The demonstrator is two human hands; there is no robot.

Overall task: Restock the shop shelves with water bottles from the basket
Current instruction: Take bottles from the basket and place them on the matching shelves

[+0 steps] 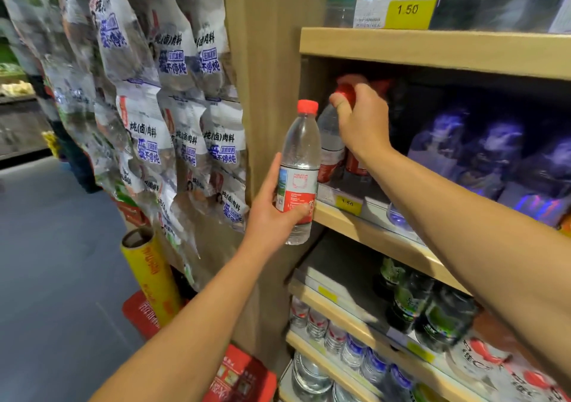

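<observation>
Red plastic marks the spot: the right hand's fingers [341,103] curl over the red cap of a water bottle on the shelf [330,142], gripping it from above at the left end of the wooden shelf [370,234], just beside the upright post; the right hand [363,123] seems to be seating it behind the yellow price tag [348,205]; the left hand [275,213] wraps its fingers round the label of a second water bottle [299,173], upright, just in front of that shelf's edge; the basket is out of view. Placing is in hand; next, likely, the second bottle needs lifting over the edge beside the first.
</observation>
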